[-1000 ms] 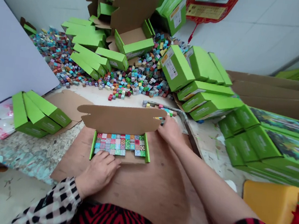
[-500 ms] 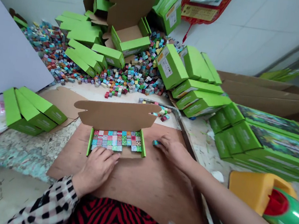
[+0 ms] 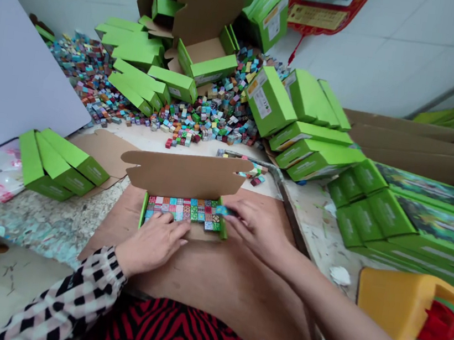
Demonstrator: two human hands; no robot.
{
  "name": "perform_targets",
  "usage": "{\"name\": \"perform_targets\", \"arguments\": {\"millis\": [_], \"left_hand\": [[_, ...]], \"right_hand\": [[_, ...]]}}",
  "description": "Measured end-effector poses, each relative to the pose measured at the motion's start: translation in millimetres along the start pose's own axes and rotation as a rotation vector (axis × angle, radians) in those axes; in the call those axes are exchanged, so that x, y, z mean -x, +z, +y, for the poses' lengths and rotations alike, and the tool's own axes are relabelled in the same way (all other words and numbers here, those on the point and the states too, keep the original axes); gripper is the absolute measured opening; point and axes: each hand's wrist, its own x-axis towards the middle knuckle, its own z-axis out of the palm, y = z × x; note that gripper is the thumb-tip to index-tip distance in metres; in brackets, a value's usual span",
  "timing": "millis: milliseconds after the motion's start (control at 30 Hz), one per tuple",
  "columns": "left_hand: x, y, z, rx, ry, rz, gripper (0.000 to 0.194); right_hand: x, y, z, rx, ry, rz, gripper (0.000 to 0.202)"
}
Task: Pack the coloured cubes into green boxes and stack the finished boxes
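An open green cardboard box (image 3: pixel 188 176), brown inside with its lid flap raised at the back, stands in front of me. Rows of small patterned cubes (image 3: pixel 192 210) fill most of it, with bare cardboard showing at the front. My left hand (image 3: pixel 156 247) lies over the front left of the box, fingers stretched out and their tips on the cubes. At the box's right end, my right hand (image 3: pixel 255 229) pinches a small teal cube (image 3: pixel 221 210) between thumb and fingers, just over the right wall.
A brown board (image 3: pixel 216 280) lies under the box. Behind spreads a heap of loose cubes (image 3: pixel 213 115) with green boxes (image 3: pixel 272 100) on and around it. Three green boxes (image 3: pixel 62 165) lean at left. Stacked boxes (image 3: pixel 388 213) and a yellow container (image 3: pixel 387 302) stand at right.
My right hand has moved left with the teal cube, from beside the box to its right end. My left hand has shifted slightly forward over the cubes. The view has turned a little left.
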Motion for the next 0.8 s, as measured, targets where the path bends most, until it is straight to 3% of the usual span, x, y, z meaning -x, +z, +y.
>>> {"name": "perform_targets", "arguments": {"millis": [133, 333, 533, 800], "left_hand": [[-2.3, 1.8, -3.0, -0.037, 0.049, -0.001, 0.031], [-1.7, 8.1, -4.3, -0.049, 0.083, 0.044, 0.034], [-0.1, 13.3, -5.3, -0.090, 0.080, 0.028, 0.039], [-0.8, 16.3, -6.1, -0.068, 0.096, 0.019, 0.040]], "right_hand": [[-13.4, 33.5, -20.6, -0.023, -0.097, -0.063, 0.022], [-17.8, 63.9, -13.2, 0.056, -0.201, -0.087, 0.026], [-16.1, 66.2, -10.8, 0.224, -0.239, -0.151, 0.026], [-24.9, 50.6, -26.9, 0.362, -0.261, -0.338, 0.027]]}}
